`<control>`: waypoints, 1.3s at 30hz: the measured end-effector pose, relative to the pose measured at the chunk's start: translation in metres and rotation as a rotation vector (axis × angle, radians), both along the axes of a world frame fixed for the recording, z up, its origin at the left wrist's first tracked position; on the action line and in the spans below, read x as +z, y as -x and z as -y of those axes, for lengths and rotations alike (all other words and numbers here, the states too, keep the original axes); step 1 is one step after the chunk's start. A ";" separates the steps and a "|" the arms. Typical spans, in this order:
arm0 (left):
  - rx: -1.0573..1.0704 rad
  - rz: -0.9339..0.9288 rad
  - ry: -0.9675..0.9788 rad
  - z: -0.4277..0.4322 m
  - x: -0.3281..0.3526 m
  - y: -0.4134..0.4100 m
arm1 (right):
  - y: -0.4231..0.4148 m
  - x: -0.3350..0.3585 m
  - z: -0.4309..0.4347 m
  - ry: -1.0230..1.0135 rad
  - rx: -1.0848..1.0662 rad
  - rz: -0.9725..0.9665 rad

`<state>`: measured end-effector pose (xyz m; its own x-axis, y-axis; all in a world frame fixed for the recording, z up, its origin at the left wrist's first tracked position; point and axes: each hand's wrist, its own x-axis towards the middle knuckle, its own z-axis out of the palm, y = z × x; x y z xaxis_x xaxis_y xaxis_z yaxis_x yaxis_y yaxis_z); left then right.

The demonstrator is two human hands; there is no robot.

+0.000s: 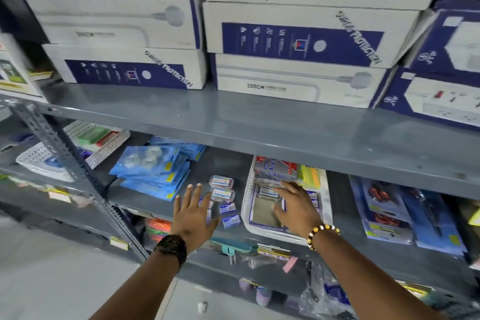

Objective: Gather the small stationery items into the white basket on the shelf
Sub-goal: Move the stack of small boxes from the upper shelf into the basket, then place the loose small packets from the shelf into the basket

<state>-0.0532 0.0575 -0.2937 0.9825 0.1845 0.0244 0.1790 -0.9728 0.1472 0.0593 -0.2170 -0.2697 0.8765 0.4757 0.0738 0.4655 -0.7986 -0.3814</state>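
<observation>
Hands reach into the middle shelf (145, 195) of a grey rack. The left hand (192, 213), a dark watch (171, 247) on its wrist, hovers palm down with its fingers (191, 191) spread wide and holding nothing. Just off its fingertips, at about 2 o'clock, lie small packets (223, 193): two clear cases toward the back and two little blue-and-white packs nearer the front edge. Whether the hand touches any of them I cannot tell.

At 3 o'clock from those packets sits the white basket (246, 205), already holding boxes and a yellow-green pad. The right hand (296, 206), a beaded bracelet (322, 232) at its wrist, is inside it, fingers (281, 191) loosely apart and lying on the contents, gripping nothing that shows.

Blue packs (153, 171) are stacked at 10 o'clock from the left hand.
</observation>
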 end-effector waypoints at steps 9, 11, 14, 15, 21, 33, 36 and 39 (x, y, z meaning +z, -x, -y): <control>-0.025 -0.094 0.019 -0.090 -0.049 0.009 | 0.002 -0.044 -0.122 -0.012 0.183 -0.018; -0.037 -0.134 0.019 -0.103 -0.062 0.008 | 0.001 -0.053 -0.144 0.003 0.230 -0.029; -0.050 -0.160 0.027 -0.117 -0.076 0.006 | 0.000 -0.070 -0.171 0.045 0.301 -0.032; -0.052 -0.168 0.036 -0.121 -0.080 0.006 | -0.001 -0.076 -0.180 0.079 0.329 -0.013; -0.086 -0.175 0.073 -0.130 -0.085 0.002 | -0.007 -0.093 -0.209 0.297 0.444 -0.015; -0.204 -0.130 0.135 -0.115 -0.105 -0.032 | -0.014 -0.052 -0.153 0.048 0.229 0.058; -0.173 -0.145 0.170 -0.104 -0.106 -0.042 | -0.022 -0.041 -0.107 0.046 0.116 0.078; -0.148 -0.138 0.180 -0.099 -0.108 -0.047 | -0.028 -0.040 -0.059 0.053 0.008 0.069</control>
<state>-0.0060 0.1561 -0.4022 0.9909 0.0275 -0.1318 0.0668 -0.9503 0.3039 0.0877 -0.1578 -0.3100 0.8667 0.4871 0.1080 0.4952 -0.8134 -0.3053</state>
